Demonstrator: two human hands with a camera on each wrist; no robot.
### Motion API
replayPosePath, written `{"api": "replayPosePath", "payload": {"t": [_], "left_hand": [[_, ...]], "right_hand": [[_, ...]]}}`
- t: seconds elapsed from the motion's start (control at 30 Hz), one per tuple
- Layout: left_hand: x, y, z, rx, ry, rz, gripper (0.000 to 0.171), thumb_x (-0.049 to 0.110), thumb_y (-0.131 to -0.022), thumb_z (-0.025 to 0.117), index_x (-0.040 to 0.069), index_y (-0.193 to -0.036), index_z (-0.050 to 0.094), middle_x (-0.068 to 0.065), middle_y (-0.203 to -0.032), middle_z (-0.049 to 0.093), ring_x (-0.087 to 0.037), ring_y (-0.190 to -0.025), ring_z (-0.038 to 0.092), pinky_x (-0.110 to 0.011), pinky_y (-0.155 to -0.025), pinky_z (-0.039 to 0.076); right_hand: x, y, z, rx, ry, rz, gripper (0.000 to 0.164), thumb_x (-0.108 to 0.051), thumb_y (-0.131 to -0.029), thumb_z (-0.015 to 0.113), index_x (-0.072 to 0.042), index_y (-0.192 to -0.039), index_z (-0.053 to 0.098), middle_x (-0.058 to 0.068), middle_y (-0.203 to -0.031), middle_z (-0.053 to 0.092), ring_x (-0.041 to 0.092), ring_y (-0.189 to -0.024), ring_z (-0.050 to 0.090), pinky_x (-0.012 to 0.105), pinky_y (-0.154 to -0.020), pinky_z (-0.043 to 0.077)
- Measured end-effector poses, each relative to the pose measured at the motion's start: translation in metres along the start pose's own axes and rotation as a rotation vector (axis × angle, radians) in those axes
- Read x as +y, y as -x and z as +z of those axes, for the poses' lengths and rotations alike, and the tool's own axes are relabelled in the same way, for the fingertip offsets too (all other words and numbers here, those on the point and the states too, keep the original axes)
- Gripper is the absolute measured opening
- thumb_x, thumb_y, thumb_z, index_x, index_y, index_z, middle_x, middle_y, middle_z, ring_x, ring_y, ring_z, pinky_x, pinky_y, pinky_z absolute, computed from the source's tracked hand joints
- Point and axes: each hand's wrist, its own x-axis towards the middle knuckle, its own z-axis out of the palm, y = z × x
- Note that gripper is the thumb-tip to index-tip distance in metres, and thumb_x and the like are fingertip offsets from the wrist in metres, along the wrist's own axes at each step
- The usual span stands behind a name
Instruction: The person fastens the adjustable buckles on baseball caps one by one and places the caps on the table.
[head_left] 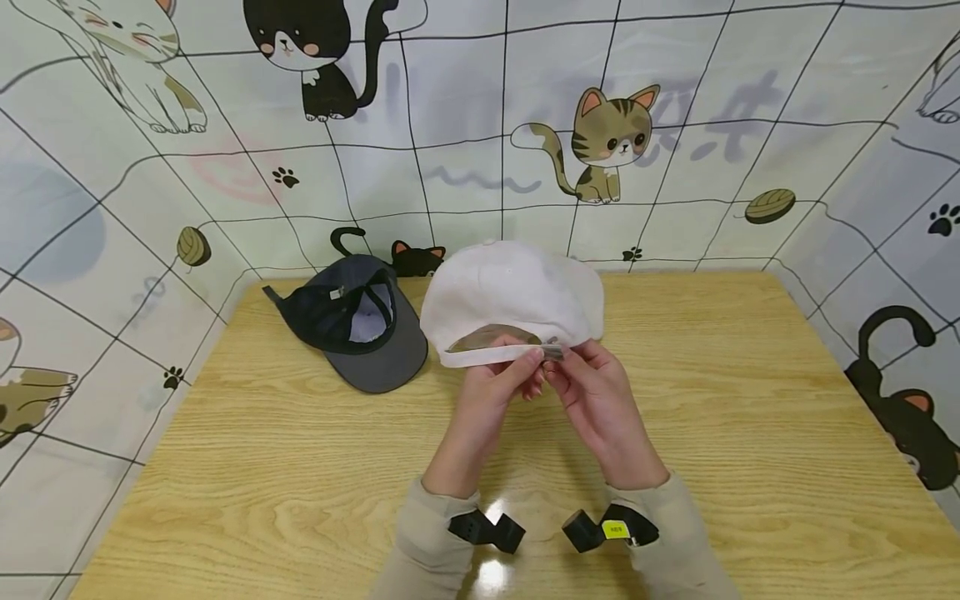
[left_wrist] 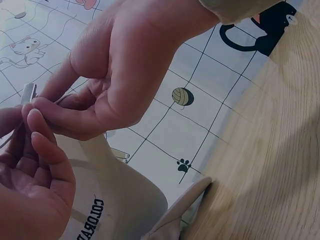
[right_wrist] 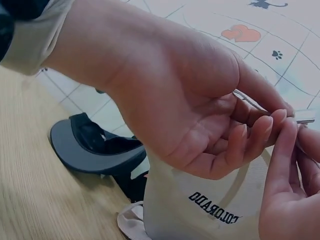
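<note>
A white baseball cap (head_left: 517, 287) is held over the table with its rear opening and back strap (head_left: 487, 356) towards me. My left hand (head_left: 491, 400) pinches the strap between thumb and fingers just left of a metal clasp (head_left: 552, 352). At the clasp's right side, my right hand (head_left: 600, 400) pinches the strap end. The fingertips of both hands nearly meet there. In the right wrist view my left hand (right_wrist: 180, 95) and right hand (right_wrist: 287, 175) partly hide the clasp. Dark reversed lettering, COLORADO (right_wrist: 215, 207), shows on the cap below them.
A dark navy cap (head_left: 322, 308) with a grey brim lies on its crown, inside up, left of the white cap. The wooden table (head_left: 712, 417) meets a cat-patterned cloth wall (head_left: 450, 183) at the back and sides. Small black cameras are strapped to both wrists.
</note>
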Motion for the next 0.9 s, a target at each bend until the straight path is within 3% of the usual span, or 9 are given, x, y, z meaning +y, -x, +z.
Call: {"api": "replayPosePath", "payload": {"t": [0.2, 0.4, 0.57, 0.67, 0.8, 0.9], "left_hand": [[0.0002, -0.0006, -0.0036, -0.003, -0.025, 0.005, 0.015, 0.013, -0.086, 0.06, 0.004, -0.095, 0.051, -0.006, -0.075, 0.054, -0.015, -0.06, 0.052, -0.025, -0.053, 0.04], [-0.0016, -0.0014, -0.0049, 0.023, -0.046, 0.005, 0.016, 0.015, -0.086, 0.06, 0.004, -0.094, 0.052, -0.005, -0.075, 0.058, -0.015, -0.062, 0.053, -0.025, -0.054, 0.039], [-0.0004, -0.0005, -0.0053, 0.095, -0.033, 0.032, 0.018, 0.016, -0.085, 0.061, 0.004, -0.096, 0.053, -0.002, -0.072, 0.061, -0.013, -0.059, 0.053, -0.024, -0.052, 0.039], [0.0012, -0.0003, -0.0059, 0.125, -0.047, 0.048, 0.021, 0.017, -0.084, 0.063, 0.003, -0.097, 0.054, -0.003, -0.072, 0.061, -0.015, -0.059, 0.053, -0.025, -0.052, 0.039], [0.0018, 0.0, -0.0072, 0.109, -0.088, 0.037, 0.024, 0.019, -0.083, 0.064, 0.002, -0.097, 0.056, -0.005, -0.074, 0.061, -0.017, -0.062, 0.052, -0.027, -0.055, 0.039], [0.0014, -0.0001, -0.0088, 0.075, -0.119, 0.026, 0.024, 0.02, -0.083, 0.065, 0.001, -0.096, 0.056, -0.005, -0.075, 0.058, -0.017, -0.063, 0.051, -0.028, -0.057, 0.04]], "right_hand": [[0.0007, -0.0004, 0.0027, 0.083, 0.199, -0.022, 0.011, -0.007, -0.088, 0.056, -0.003, -0.097, 0.053, 0.005, -0.086, 0.057, 0.013, -0.071, 0.059, 0.023, -0.066, 0.05], [0.0021, -0.0002, 0.005, 0.165, 0.415, -0.037, 0.013, -0.007, -0.086, 0.058, 0.0, -0.085, 0.046, 0.005, -0.072, 0.059, 0.014, -0.06, 0.057, 0.027, -0.06, 0.051], [0.0044, 0.0033, 0.0064, 0.138, 0.597, -0.125, 0.025, -0.019, -0.086, 0.06, 0.002, -0.1, 0.058, 0.009, -0.08, 0.063, 0.018, -0.066, 0.061, 0.031, -0.065, 0.052], [0.0051, 0.0063, 0.007, 0.106, 0.664, -0.209, 0.032, -0.024, -0.089, 0.054, 0.004, -0.105, 0.059, 0.013, -0.083, 0.063, 0.023, -0.07, 0.061, 0.033, -0.067, 0.051], [0.003, 0.0084, 0.0071, 0.071, 0.739, -0.27, 0.03, -0.023, -0.092, 0.05, 0.005, -0.1, 0.059, 0.014, -0.082, 0.063, 0.025, -0.07, 0.06, 0.033, -0.066, 0.051], [-0.0017, 0.0089, 0.0084, 0.066, 0.825, -0.261, 0.022, -0.02, -0.089, 0.056, 0.001, -0.096, 0.061, 0.011, -0.08, 0.063, 0.023, -0.07, 0.06, 0.031, -0.063, 0.051]]}}
